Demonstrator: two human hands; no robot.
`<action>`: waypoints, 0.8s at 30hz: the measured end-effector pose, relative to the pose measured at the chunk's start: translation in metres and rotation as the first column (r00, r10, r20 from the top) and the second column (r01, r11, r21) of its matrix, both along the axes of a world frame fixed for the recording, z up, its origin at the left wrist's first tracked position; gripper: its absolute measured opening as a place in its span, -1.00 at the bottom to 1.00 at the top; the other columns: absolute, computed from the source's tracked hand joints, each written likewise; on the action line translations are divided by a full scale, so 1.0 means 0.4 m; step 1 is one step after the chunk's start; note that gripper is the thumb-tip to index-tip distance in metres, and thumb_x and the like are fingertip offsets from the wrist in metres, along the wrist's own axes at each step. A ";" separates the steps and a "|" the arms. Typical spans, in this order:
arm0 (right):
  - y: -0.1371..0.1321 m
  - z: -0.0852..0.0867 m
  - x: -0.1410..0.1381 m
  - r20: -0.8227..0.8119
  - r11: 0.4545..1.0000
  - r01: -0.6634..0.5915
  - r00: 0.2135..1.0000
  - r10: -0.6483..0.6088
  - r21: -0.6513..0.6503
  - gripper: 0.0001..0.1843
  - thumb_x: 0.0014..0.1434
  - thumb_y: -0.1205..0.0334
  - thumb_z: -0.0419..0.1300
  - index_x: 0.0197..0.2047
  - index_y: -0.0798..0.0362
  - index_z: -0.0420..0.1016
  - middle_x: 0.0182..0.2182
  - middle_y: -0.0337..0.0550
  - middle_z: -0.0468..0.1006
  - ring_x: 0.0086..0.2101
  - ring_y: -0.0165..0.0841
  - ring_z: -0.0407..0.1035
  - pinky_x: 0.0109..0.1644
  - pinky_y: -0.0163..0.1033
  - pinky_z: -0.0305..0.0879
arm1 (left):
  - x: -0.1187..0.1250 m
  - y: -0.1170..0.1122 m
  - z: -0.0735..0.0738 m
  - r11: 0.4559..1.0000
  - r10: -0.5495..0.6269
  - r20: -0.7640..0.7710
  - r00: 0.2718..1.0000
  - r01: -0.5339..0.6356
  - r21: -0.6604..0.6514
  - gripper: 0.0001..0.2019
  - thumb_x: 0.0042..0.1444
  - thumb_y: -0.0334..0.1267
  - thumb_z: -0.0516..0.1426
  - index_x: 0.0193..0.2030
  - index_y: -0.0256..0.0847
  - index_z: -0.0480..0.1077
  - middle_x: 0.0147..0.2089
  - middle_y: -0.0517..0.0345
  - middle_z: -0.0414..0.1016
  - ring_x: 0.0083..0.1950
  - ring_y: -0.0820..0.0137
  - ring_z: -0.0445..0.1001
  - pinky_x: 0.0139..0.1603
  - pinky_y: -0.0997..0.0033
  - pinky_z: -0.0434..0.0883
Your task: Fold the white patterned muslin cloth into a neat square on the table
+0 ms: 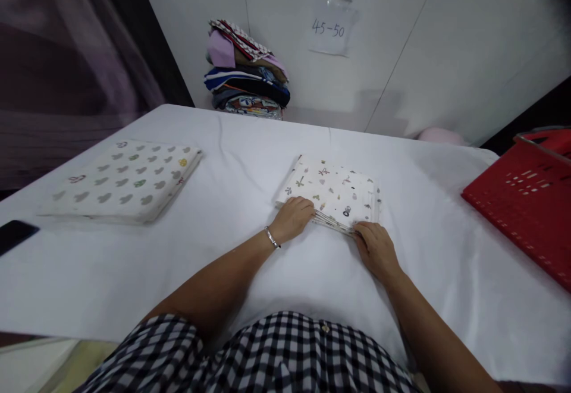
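Note:
A folded white cloth with small printed motifs (335, 189) lies in the middle of the white table (250, 274). My left hand (292, 217), with a bracelet on the wrist, rests with curled fingers on the cloth's near left corner. My right hand (376, 247) grips the cloth's near right edge, fingers closed over the layered folds. Both hands sit at the cloth's near side.
A second folded white cloth with grey leaf prints (127, 179) lies at the left. A red plastic basket (529, 203) stands at the right edge. A stack of folded coloured fabrics (245, 75) leans against the wall behind. A dark phone (13, 235) lies far left.

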State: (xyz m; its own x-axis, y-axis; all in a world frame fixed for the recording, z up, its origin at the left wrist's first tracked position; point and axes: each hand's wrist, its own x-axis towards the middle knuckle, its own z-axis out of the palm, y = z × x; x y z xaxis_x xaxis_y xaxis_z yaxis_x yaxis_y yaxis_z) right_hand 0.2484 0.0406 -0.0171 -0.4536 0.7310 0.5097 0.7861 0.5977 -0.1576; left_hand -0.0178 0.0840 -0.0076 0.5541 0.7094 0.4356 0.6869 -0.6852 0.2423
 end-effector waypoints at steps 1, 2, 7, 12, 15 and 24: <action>0.000 0.001 -0.001 -0.001 1.000 0.004 1.000 -0.004 0.001 -0.81 0.24 0.31 0.01 -0.09 0.05 0.37 -0.19 -0.04 0.49 -0.18 -0.23 0.31 -0.17 -0.13 0.24 | 0.002 0.000 0.001 1.000 0.005 -0.007 1.000 -0.005 -0.004 -0.83 0.25 -0.38 -0.05 -0.30 -0.23 0.34 -0.22 0.10 0.42 -0.15 0.35 0.31 -0.12 0.30 0.23; 0.000 0.002 -0.002 -0.004 1.000 0.009 1.000 -0.009 0.003 -0.80 0.24 0.31 0.01 -0.09 0.05 0.37 -0.20 -0.04 0.49 -0.19 -0.24 0.32 -0.17 -0.13 0.24 | 0.003 0.000 0.002 1.000 0.013 -0.011 1.000 -0.013 -0.009 -0.83 0.25 -0.38 -0.05 -0.30 -0.23 0.33 -0.24 0.09 0.42 -0.16 0.35 0.31 -0.12 0.30 0.23; 0.001 0.002 -0.001 -0.043 0.999 -0.002 0.999 0.004 0.050 -0.79 0.23 0.35 0.00 -0.11 0.05 0.39 -0.23 -0.05 0.50 -0.21 -0.26 0.34 -0.19 -0.15 0.26 | 0.005 -0.001 0.004 0.999 0.042 -0.011 0.999 -0.042 -0.031 -0.83 0.24 -0.40 -0.07 -0.32 -0.23 0.29 -0.30 0.10 0.39 -0.23 0.35 0.30 -0.16 0.31 0.23; 0.002 -0.001 0.002 -0.032 0.999 -0.007 0.999 0.008 0.040 -0.80 0.22 0.37 0.02 -0.12 0.07 0.39 -0.23 -0.04 0.50 -0.21 -0.25 0.34 -0.19 -0.15 0.27 | 0.004 0.000 -0.001 0.999 0.044 -0.013 0.999 -0.044 -0.009 -0.83 0.23 -0.43 -0.07 -0.33 -0.23 0.28 -0.34 0.12 0.38 -0.27 0.35 0.29 -0.19 0.32 0.23; 0.003 -0.003 0.002 -0.029 1.000 -0.008 1.000 0.009 0.025 -0.79 0.22 0.37 0.02 -0.11 0.06 0.39 -0.23 -0.04 0.50 -0.21 -0.24 0.34 -0.19 -0.14 0.26 | 0.006 0.002 -0.009 0.999 0.047 -0.010 0.999 -0.046 0.024 -0.83 0.23 -0.43 -0.08 -0.33 -0.23 0.28 -0.35 0.11 0.37 -0.28 0.35 0.29 -0.20 0.32 0.22; 0.004 -0.012 0.011 0.006 0.997 -0.038 0.999 0.038 0.073 -0.70 0.21 0.42 -0.03 -0.06 0.00 0.38 -0.20 -0.07 0.47 -0.21 -0.26 0.31 -0.20 -0.16 0.25 | 0.005 0.000 -0.022 0.994 0.026 -0.067 0.997 -0.018 0.110 -0.76 0.10 -0.59 -0.06 -0.26 -0.23 0.34 -0.15 0.06 0.42 -0.19 0.33 0.31 -0.19 0.32 0.25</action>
